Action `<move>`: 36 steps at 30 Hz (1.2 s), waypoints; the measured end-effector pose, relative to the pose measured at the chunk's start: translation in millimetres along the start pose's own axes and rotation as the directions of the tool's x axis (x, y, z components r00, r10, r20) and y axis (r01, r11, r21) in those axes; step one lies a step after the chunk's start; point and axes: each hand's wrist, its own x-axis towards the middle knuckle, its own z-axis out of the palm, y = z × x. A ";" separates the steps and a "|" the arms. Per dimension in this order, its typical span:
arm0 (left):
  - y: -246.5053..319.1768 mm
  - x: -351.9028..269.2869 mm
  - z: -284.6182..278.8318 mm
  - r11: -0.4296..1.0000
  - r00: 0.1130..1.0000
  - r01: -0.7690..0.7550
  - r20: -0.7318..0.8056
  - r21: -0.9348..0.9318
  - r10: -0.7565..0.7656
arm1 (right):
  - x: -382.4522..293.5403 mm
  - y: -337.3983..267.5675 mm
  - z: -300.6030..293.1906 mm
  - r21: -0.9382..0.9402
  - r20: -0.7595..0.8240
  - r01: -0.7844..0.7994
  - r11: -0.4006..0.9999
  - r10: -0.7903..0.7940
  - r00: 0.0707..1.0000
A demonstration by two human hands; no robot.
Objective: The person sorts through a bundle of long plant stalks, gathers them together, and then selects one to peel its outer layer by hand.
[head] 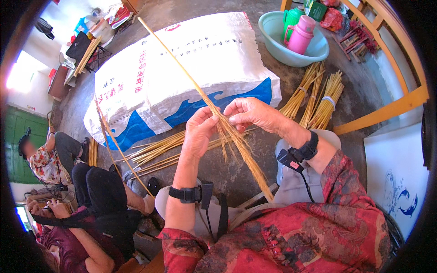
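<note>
A long dried stalk, probably broomcorn (186, 75), slants across the view before me. Its bare end points up over a white sack, while its brushy head (251, 158) hangs towards my lap. Between thumb and fingers, my left hand (200, 128) pinches the stalk where the fine strands begin. My right hand (251, 114) is just beside that spot, fingers curled and thumb tip close to the strands; whether it grips any is not clear. Some thin strands droop loose below my hands. Both wrists wear black straps with small devices and cables.
The printed white woven sack (205, 61) lies in front, with loose stalks (157, 148) along its near edge. Tied stalk bundles (324, 99) lie at right, below a basin (273, 44) holding two flasks (302, 34). A wooden frame (385, 109) stands right. Two people sit at left.
</note>
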 end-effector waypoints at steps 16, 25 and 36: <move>-3.9 -2.5 9.2 0.983 0.998 0.015 0.055 0.183 -0.026 | 8.5 12.7 -0.7 -0.170 -0.100 0.008 0.985 -0.026 0.995; -2.0 -2.8 8.2 0.995 0.992 0.089 0.082 0.047 -0.093 | 5.3 8.6 -2.3 -0.218 -0.051 -0.040 0.975 0.030 0.998; 1.1 -4.2 8.0 0.993 0.989 0.088 0.129 -0.082 -0.077 | -1.3 1.9 -4.1 0.098 0.031 -0.078 0.992 0.075 0.997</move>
